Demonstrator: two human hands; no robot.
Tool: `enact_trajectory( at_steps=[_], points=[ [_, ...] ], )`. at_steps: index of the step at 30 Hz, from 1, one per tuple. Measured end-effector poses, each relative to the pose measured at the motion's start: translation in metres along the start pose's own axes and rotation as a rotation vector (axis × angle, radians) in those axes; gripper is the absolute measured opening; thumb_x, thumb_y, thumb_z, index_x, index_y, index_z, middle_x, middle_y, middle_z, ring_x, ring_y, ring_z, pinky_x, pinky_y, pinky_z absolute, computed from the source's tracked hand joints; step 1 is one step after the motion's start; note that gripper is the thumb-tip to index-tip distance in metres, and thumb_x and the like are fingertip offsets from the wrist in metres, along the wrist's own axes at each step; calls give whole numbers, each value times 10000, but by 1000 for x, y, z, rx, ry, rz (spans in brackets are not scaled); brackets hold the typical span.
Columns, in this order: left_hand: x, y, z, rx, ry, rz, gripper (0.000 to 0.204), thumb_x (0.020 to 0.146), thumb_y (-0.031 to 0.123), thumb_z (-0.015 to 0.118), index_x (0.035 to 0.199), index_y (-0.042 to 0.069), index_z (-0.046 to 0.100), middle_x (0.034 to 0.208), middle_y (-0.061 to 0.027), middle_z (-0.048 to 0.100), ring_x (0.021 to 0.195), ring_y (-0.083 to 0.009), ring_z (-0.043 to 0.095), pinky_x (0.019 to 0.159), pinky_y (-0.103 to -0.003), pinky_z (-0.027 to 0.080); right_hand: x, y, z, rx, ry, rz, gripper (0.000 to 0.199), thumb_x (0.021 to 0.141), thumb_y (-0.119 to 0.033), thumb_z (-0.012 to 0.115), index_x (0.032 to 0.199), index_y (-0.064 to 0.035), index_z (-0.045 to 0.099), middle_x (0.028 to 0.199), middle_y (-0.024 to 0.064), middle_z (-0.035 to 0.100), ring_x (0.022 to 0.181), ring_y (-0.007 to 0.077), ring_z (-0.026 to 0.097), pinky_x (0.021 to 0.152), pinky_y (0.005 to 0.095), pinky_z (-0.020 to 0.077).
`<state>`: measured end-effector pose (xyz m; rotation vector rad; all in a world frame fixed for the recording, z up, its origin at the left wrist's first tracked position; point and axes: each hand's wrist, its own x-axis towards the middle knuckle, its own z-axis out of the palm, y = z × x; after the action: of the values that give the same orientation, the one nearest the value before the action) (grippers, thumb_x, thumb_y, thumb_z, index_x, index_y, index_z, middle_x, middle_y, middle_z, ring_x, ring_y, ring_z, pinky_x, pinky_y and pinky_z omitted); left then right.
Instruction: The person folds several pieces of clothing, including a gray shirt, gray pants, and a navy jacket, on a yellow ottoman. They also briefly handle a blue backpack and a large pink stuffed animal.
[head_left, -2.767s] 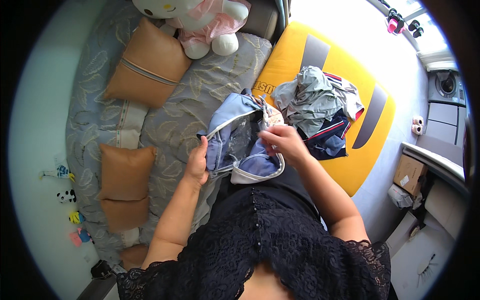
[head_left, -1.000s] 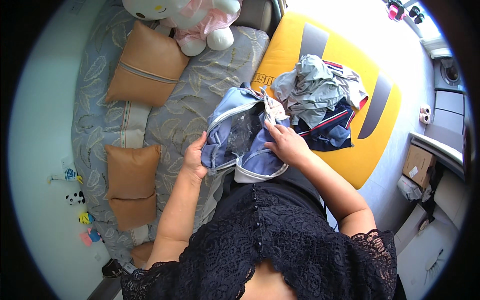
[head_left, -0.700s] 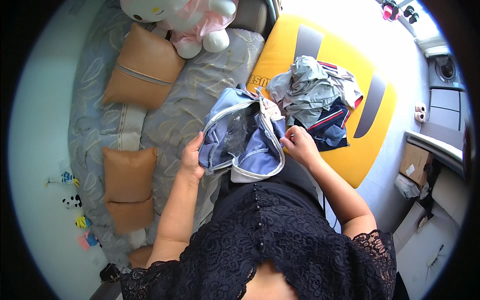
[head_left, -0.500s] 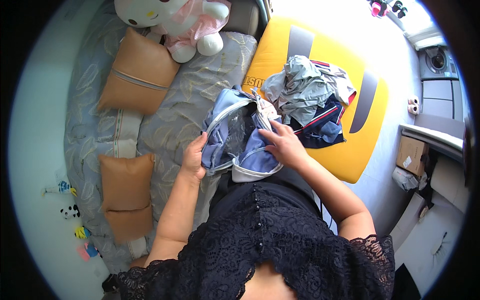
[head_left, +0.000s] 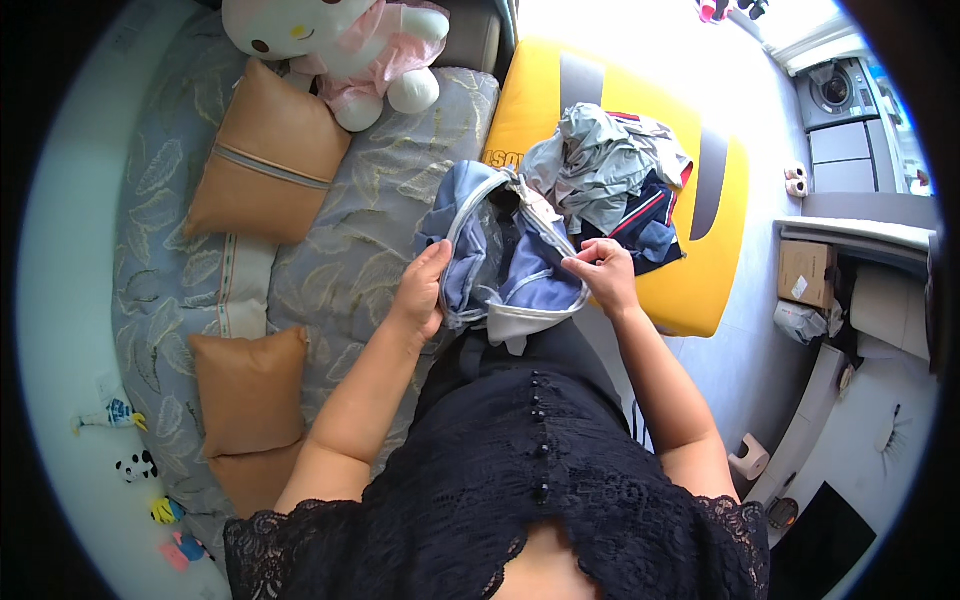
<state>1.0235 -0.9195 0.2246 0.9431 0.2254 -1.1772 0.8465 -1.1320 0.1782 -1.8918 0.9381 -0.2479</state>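
We are handling a blue garment with pale trim, holding it bunched over the near edge of the bed, just in front of our body. Our left hand is closed on the garment's left edge, thumb on top and the fingers out of sight beneath the fabric. Our right hand is pinching the right edge near the pale hem, fingertips drawn narrow around a fold of cloth.

To do this step well, in our judgement:

- We are keeping both grips at the garment's outer edges, so the cloth between the hands is staying taut enough to flatten.
- We are pulling the hands apart evenly; an uneven pull is likely to be twisting the trim and the hem.
- We are keeping the work over the patterned bedcover, apart from the pile of clothes lying on the yellow cushion just beyond the right hand, so loose sleeves there are not getting caught up.
- We are staying clear of the tan pillows and the plush toy, which are lying well to the left and at the head of the bed
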Motion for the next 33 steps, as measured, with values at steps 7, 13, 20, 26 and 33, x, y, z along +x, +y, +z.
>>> enact_trajectory(
  at_steps=[7,13,20,26,33],
  points=[
    [3,7,-3,-140,-38,-79,327,993,268,424,1172,13,524,1105,-128,629,999,-249,633,890,-407,510,-46,-28,20,-3,173,-13,238,635,-171,837,679,-17,660,1084,183,593,1070,263,547,894,345,429],
    [1,-8,13,-44,-98,-81,347,998,286,407,1187,15,512,1119,-132,620,1024,-248,616,920,-408,488,-76,-36,13,-256,216,-265,120,730,-187,748,781,-83,716,1356,261,444,1285,409,354,1063,439,275],
    [-19,-69,60,306,-110,-45,270,1000,274,437,1088,40,540,971,-43,619,874,-128,604,797,-281,493,-88,58,-6,416,43,505,238,780,-220,735,770,14,697,674,-1,592,579,90,533,560,230,435],
    [-37,-106,73,985,-272,172,616,701,348,806,1129,49,479,962,-25,578,883,-116,549,805,-272,458,-104,-17,-28,387,149,-181,118,768,-120,706,761,-2,707,695,98,619,694,194,571,634,314,450],
    [-33,-135,53,1205,4,526,364,748,180,735,1021,25,550,811,-77,604,767,-128,545,714,-292,458,-98,-31,-11,591,-199,-74,157,835,-118,672,882,31,689,790,61,682,704,91,595,630,248,475]
  ],
)
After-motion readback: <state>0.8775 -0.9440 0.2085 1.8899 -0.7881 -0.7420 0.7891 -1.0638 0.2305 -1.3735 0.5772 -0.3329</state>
